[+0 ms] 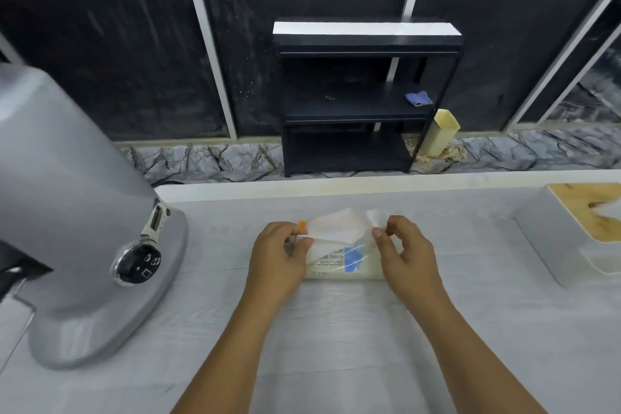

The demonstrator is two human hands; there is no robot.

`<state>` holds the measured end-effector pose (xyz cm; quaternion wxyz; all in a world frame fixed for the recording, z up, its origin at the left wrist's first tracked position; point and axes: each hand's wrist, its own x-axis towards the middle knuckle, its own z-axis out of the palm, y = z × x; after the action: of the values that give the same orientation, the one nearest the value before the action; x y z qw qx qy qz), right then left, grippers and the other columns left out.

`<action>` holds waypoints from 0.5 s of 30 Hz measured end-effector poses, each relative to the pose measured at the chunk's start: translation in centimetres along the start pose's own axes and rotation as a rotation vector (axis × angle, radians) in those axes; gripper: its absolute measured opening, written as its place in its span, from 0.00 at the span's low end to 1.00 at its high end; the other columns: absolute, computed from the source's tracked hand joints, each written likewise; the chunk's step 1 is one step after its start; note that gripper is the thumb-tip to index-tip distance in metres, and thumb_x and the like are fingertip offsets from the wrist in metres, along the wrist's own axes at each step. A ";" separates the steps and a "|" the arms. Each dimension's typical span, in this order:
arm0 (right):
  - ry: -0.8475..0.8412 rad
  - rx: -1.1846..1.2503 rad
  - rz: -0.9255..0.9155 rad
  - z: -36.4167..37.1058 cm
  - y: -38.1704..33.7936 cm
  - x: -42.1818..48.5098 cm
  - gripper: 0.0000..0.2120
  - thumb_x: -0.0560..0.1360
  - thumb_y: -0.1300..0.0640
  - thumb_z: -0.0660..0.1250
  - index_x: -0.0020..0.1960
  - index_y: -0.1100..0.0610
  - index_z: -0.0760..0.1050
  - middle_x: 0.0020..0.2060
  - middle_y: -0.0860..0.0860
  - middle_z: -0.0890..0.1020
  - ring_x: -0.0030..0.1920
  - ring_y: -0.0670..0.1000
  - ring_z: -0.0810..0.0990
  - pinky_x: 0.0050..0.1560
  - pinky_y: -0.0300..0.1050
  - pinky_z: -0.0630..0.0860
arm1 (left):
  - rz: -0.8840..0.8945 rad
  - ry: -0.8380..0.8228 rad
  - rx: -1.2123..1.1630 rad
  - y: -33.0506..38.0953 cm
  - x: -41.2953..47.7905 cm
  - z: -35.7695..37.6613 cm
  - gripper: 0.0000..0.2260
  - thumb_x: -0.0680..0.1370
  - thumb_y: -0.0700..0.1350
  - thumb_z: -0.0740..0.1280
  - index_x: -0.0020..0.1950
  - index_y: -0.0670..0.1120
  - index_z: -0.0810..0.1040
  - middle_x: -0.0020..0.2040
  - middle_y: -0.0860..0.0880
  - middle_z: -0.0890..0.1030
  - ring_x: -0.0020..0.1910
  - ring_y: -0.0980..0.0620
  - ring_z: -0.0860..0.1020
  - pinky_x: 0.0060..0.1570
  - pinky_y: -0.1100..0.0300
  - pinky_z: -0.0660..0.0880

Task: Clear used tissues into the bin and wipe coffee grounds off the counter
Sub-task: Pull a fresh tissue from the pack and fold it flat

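A soft plastic pack of facial tissues (336,260) lies on the pale grey counter (336,329), with blue print and an orange tab at its far left corner. My left hand (279,255) pinches the pack's left end near the tab. My right hand (403,247) pinches a small piece of white tissue (376,217) at the pack's right end. A white sheet (336,227) stands up from the pack between my hands. A pale yellow bin (438,133) stands on the floor beyond the counter, beside a black shelf unit.
A large grey coffee grinder (84,228) with a round black dial fills the counter's left side. A white tray with a wooden board (591,212) sits at the right. The black shelf unit (363,101) holds a blue cloth (418,98).
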<state>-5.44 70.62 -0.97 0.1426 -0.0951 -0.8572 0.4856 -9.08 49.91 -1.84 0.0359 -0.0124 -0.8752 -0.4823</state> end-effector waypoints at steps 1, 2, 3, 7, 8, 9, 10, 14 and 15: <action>-0.017 0.019 -0.020 -0.3 -0.4 -0.1 0.05 0.81 0.53 0.63 0.47 0.52 0.72 0.41 0.50 0.80 0.43 0.50 0.78 0.39 0.44 0.73 | -0.018 -0.001 -0.040 0.5 -0.3 -0.4 0.02 0.76 0.42 0.72 0.46 0.49 0.82 0.49 0.57 0.80 0.49 0.61 0.77 0.44 0.75 0.71; -0.035 0.029 -0.035 -0.6 -0.9 -0.2 0.05 0.82 0.52 0.60 0.48 0.52 0.71 0.39 0.51 0.80 0.40 0.50 0.79 0.36 0.46 0.74 | -0.043 -0.004 -0.081 1.0 -0.5 -0.7 0.02 0.76 0.44 0.72 0.46 0.51 0.82 0.48 0.59 0.81 0.49 0.60 0.78 0.44 0.73 0.72; -0.055 0.031 -0.049 -0.9 -1.4 -0.3 0.05 0.82 0.52 0.58 0.49 0.52 0.69 0.38 0.51 0.81 0.38 0.49 0.80 0.35 0.46 0.75 | -0.065 -0.004 -0.114 1.3 -0.8 -1.1 0.03 0.77 0.45 0.72 0.45 0.53 0.81 0.46 0.59 0.82 0.48 0.60 0.79 0.43 0.70 0.74; -0.134 -0.035 -0.097 -2.0 -3.2 -0.1 0.04 0.83 0.51 0.56 0.50 0.49 0.67 0.36 0.49 0.82 0.37 0.45 0.81 0.33 0.40 0.75 | -0.084 -0.032 -0.154 2.6 -1.4 -2.5 0.05 0.77 0.47 0.70 0.43 0.55 0.80 0.43 0.58 0.84 0.43 0.62 0.80 0.40 0.66 0.74; -0.154 -0.043 -0.109 -2.3 -3.6 -0.1 0.05 0.83 0.51 0.56 0.49 0.48 0.67 0.35 0.47 0.82 0.36 0.44 0.81 0.33 0.40 0.75 | -0.092 -0.048 -0.169 2.9 -1.5 -2.8 0.05 0.78 0.47 0.70 0.43 0.55 0.80 0.43 0.57 0.84 0.41 0.60 0.80 0.38 0.65 0.74; -0.172 -0.037 -0.117 -2.6 -4.0 -0.1 0.05 0.83 0.51 0.57 0.48 0.47 0.67 0.35 0.44 0.82 0.35 0.43 0.80 0.32 0.38 0.74 | -0.100 -0.064 -0.185 3.2 -1.6 -3.1 0.05 0.78 0.46 0.69 0.44 0.55 0.79 0.44 0.56 0.84 0.41 0.58 0.80 0.37 0.64 0.74; -0.190 -0.026 -0.123 -2.9 -4.5 -0.1 0.07 0.83 0.52 0.57 0.46 0.45 0.66 0.34 0.41 0.81 0.33 0.41 0.78 0.31 0.35 0.73 | -0.105 -0.079 -0.193 3.5 -1.8 -3.3 0.04 0.78 0.47 0.69 0.44 0.55 0.79 0.46 0.55 0.84 0.42 0.55 0.80 0.35 0.65 0.73; -0.240 0.096 -0.084 -3.9 -5.8 -0.1 0.06 0.82 0.54 0.59 0.47 0.47 0.71 0.37 0.41 0.82 0.36 0.41 0.79 0.38 0.36 0.75 | -0.084 -0.121 -0.269 4.8 -2.0 -4.5 0.03 0.79 0.47 0.68 0.47 0.56 0.77 0.50 0.54 0.85 0.46 0.49 0.82 0.37 0.62 0.75; -0.243 0.137 -0.052 -4.0 -5.9 0.0 0.05 0.82 0.54 0.60 0.50 0.48 0.74 0.42 0.44 0.84 0.42 0.44 0.82 0.44 0.43 0.79 | -0.078 -0.134 -0.311 5.1 -2.0 -4.8 0.04 0.79 0.46 0.68 0.49 0.56 0.77 0.50 0.52 0.85 0.48 0.47 0.82 0.39 0.59 0.76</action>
<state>-4.26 70.78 6.05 0.0564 -0.0034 -0.8351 0.5472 -6.52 48.64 4.86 -0.0434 -0.0159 -0.7904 -0.6108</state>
